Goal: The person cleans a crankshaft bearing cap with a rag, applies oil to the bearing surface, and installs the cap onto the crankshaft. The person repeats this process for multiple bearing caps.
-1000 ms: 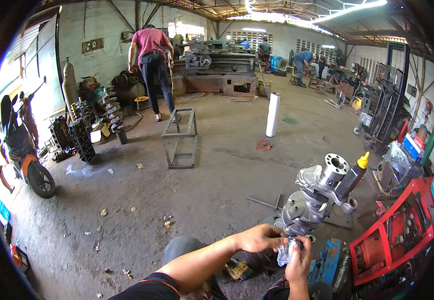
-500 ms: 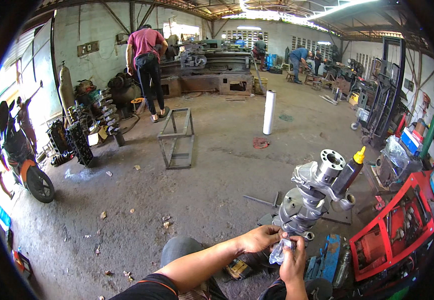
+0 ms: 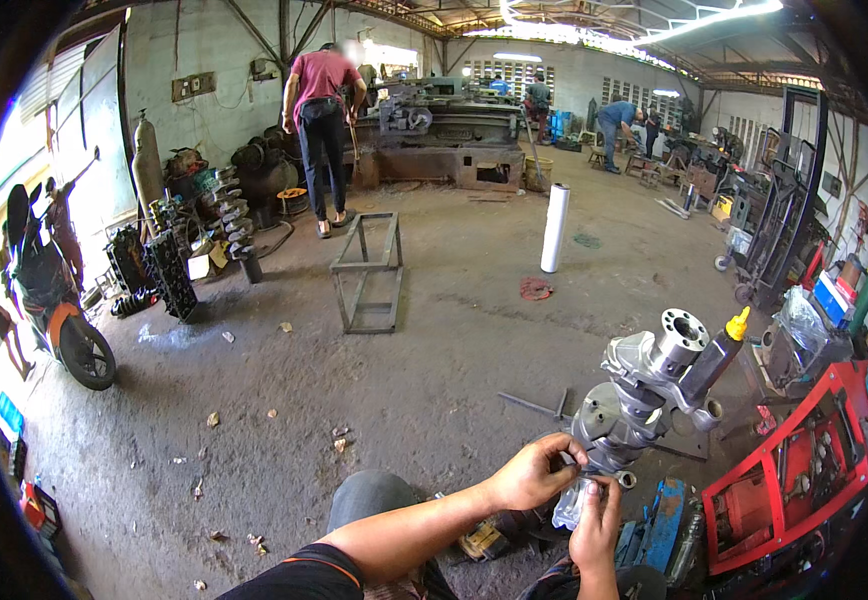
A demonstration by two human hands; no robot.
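Head view: one left hand (image 3: 534,477), one right hand (image 3: 595,528), both tight on one clear packet (image 3: 567,511) beside one crankshaft (image 3: 636,405).

Rough, dusty concrete floor (image 3: 254,375) spreads out around us, dotted with dry scraps (image 3: 213,419). Pale, stained walls (image 3: 189,48) climb to a roof (image 3: 784,53) of metal framing, where a tube light (image 3: 719,22) burns white. Rows of small openings (image 3: 618,93) pierce the far wall (image 3: 581,78), and on the left side daylight glares through a wide doorway (image 3: 24,150).
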